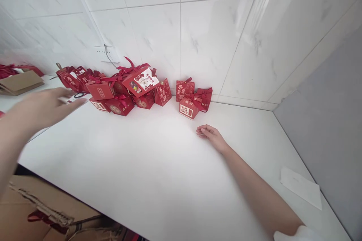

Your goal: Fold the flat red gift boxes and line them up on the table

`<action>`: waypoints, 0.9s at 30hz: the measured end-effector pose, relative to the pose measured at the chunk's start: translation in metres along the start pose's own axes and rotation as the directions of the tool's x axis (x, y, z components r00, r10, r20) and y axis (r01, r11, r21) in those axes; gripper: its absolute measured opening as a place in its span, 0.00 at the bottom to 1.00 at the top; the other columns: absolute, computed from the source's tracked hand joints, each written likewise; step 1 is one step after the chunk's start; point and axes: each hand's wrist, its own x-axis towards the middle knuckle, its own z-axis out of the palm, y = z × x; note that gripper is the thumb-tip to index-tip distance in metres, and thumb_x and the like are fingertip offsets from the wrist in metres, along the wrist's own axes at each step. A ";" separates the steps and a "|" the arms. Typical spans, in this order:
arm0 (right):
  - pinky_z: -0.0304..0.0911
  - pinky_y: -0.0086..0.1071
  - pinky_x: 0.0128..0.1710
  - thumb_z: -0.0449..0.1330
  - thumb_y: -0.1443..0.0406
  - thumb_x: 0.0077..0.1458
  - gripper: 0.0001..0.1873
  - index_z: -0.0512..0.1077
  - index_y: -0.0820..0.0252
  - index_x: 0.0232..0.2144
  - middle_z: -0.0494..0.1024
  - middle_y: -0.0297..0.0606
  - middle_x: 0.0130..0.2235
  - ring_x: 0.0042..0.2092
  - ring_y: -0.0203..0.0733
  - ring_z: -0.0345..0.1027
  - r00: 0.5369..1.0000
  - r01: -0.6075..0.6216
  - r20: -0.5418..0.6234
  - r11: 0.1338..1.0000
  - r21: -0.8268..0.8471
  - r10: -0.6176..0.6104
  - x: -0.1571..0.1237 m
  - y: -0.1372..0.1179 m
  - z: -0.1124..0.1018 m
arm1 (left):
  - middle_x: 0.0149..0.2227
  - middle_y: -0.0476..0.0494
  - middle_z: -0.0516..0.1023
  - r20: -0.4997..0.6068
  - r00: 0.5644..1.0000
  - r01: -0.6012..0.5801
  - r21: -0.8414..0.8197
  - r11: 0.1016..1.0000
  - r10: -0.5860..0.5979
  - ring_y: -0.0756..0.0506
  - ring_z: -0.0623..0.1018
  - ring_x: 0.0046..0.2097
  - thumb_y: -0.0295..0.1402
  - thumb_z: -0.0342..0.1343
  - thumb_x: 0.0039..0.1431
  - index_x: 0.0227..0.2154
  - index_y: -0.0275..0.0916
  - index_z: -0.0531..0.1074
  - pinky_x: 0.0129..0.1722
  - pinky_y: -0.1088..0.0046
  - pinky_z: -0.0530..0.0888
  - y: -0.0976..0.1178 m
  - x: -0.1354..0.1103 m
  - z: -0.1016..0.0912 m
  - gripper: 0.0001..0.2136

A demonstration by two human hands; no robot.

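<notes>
My left hand point(42, 107) is raised over the left side of the white table point(158, 165), fingers stretched out toward a pile of small red gift boxes point(121, 90); it is blurred and holds nothing. My right hand point(210, 135) lies on the table surface with fingers loosely extended, empty, just below a red box with a ribbon point(189, 107). Several more red boxes with ribbons stand along the tiled wall, one bearing a white printed label point(145, 81).
A flat brown cardboard piece point(18, 82) lies at far left. An open cardboard carton point(42, 207) sits below the table's front edge. A white paper slip point(301, 186) lies at right near a grey wall point(333, 120). A wall socket point(109, 54) is behind the boxes.
</notes>
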 end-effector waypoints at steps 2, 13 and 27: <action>0.65 0.39 0.50 0.64 0.50 0.54 0.17 0.77 0.54 0.39 0.79 0.39 0.43 0.45 0.43 0.73 1.000 0.001 0.003 1.000 0.005 -0.001 0.001 -0.001 0.001 | 0.64 0.38 0.62 -0.061 0.973 -0.221 0.045 0.974 0.224 0.35 0.65 0.61 0.67 0.43 0.53 0.62 0.33 0.59 0.61 0.58 0.61 0.019 0.034 0.016 0.45; 0.66 0.43 0.48 0.66 0.47 0.49 0.20 0.78 0.53 0.36 0.79 0.39 0.41 0.42 0.46 0.73 1.000 0.004 -0.016 1.000 -0.003 -0.004 0.006 -0.008 0.007 | 0.65 0.39 0.62 -0.078 0.910 -0.411 -0.294 0.863 0.406 0.44 0.66 0.59 0.54 0.42 0.64 0.64 0.31 0.54 0.57 0.72 0.60 0.131 0.168 0.052 0.36; 0.64 0.45 0.52 0.61 0.47 0.55 0.25 0.70 0.54 0.49 0.71 0.45 0.55 0.52 0.48 0.70 0.996 0.084 0.039 0.994 -0.074 -0.082 -0.002 -0.030 0.017 | 0.31 0.56 0.68 -0.617 0.783 -0.599 -0.716 0.358 0.076 0.53 0.70 0.41 0.54 0.54 0.59 0.39 0.36 0.67 0.37 0.72 0.59 0.191 0.056 0.005 0.23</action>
